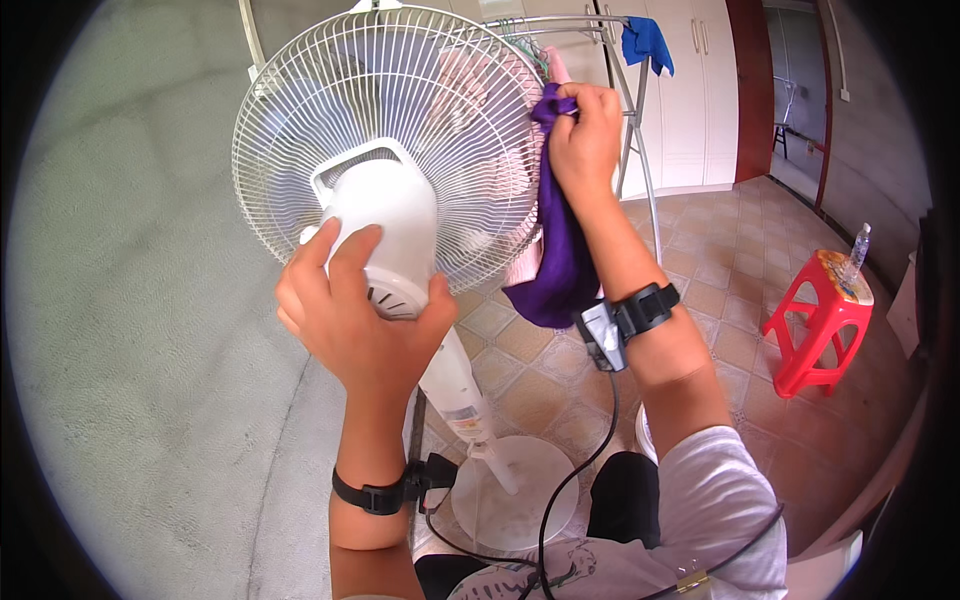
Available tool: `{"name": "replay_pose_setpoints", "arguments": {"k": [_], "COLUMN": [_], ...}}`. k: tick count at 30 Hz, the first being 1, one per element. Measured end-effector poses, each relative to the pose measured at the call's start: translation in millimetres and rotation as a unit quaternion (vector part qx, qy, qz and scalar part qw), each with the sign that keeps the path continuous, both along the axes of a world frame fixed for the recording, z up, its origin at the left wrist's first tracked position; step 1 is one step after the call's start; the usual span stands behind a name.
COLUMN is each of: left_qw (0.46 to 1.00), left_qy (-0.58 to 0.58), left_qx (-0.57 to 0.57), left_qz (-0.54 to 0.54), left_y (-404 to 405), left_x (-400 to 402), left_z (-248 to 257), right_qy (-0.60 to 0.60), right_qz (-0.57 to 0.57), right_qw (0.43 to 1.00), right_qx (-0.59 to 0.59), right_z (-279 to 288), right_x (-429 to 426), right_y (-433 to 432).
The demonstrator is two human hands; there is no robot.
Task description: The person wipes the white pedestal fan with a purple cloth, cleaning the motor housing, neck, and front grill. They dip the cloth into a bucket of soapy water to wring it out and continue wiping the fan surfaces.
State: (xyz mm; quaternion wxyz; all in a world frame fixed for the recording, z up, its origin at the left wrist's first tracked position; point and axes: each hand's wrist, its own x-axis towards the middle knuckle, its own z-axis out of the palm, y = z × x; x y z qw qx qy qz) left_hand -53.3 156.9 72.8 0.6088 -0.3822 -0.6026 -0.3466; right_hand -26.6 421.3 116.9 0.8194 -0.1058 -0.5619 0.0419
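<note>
A white pedestal fan (382, 202) stands before me, seen from behind, its wire guard (480, 97) facing away. My left hand (360, 307) grips the lower part of its motor housing, fingers spread around it. Beside the guard's right edge, my right hand (589, 135) pinches the knotted top of a purple cloth (562, 255), which hangs down below it. The cloth lies close to the guard; whether they touch I cannot tell. Below, the fan's pole (461, 382) leads to a round white base (517, 502) on the floor.
A metal drying rack (645, 165) with hangers, clothes and a blue cloth (648, 45) stands behind the fan. White cabinets (694, 112) line the back. A red plastic stool (817, 322) with a bottle (861, 244) is at right. A grey wall rises at left. Cables run from my wrist straps.
</note>
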Motion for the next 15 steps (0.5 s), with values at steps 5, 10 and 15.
{"name": "replay_pose_setpoints", "arguments": {"k": [5, 10, 15], "left_qw": [1.000, 1.000, 1.000], "left_qy": [-0.011, 0.010, 0.000], "left_qx": [-0.006, -0.020, -0.011], "left_qz": [0.006, 0.008, 0.018], "left_y": [9.9, -1.8, 1.3], "left_x": [-1.6, -0.1, -1.0], "left_z": [0.2, 3.0, 0.6], "right_qy": [-0.112, -0.130, 0.072], "right_qz": [0.091, -0.013, -0.006], "right_qw": [0.975, 0.950, 0.997], "right_qx": [0.168, 0.284, -0.018], "right_z": [-23.3, -13.6, -19.9], "right_x": [-37.8, -22.0, -25.5], "right_y": [-85.1, -46.3, 32.3]}}
